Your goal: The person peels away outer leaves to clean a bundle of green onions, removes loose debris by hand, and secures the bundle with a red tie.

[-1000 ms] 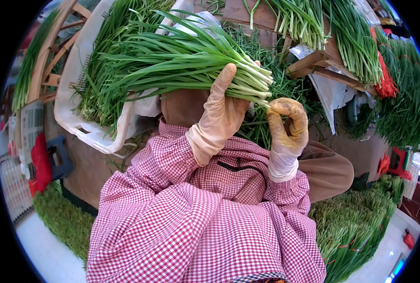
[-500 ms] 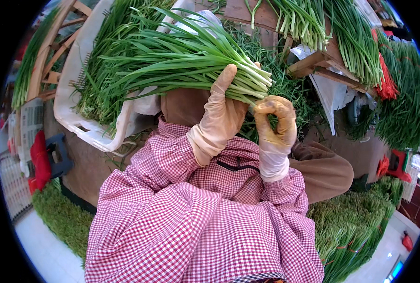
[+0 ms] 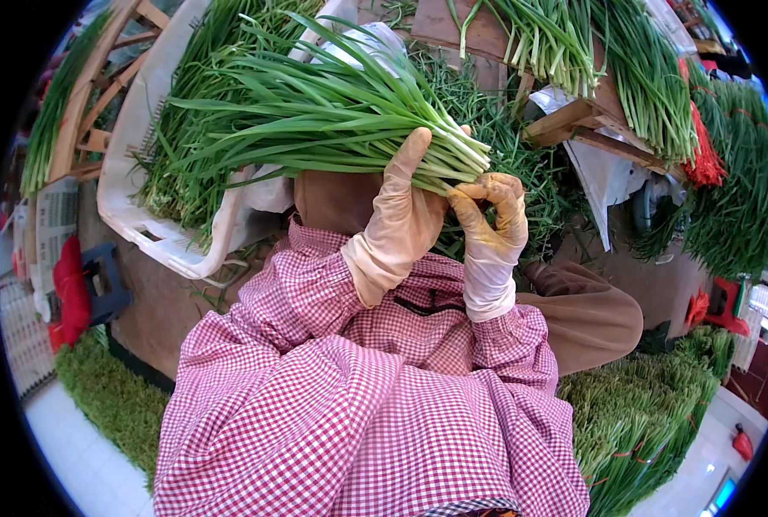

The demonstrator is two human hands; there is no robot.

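A thick bunch of long green chives (image 3: 315, 121) lies across the middle of the view, leaves fanning to the left and pale cut ends pointing right. My left hand (image 3: 401, 215), in a beige rubber glove, is wrapped around the bunch from below near its cut ends. My right hand (image 3: 491, 224), gloved the same way, pinches the very ends of the stalks with its fingertips. Both arms wear red-and-white checked sleeves.
A white plastic crate (image 3: 143, 215) full of loose greens sits at upper left beside a wooden rack (image 3: 82, 103). More chive bundles hang over a wooden stand (image 3: 573, 121) at upper right. Tied bundles (image 3: 651, 422) are stacked at lower right. Red bands (image 3: 707, 159) hang at the right.
The right hand has shifted slightly left along the cut ends, closer to the left hand. The bunch has stayed in about the same place.
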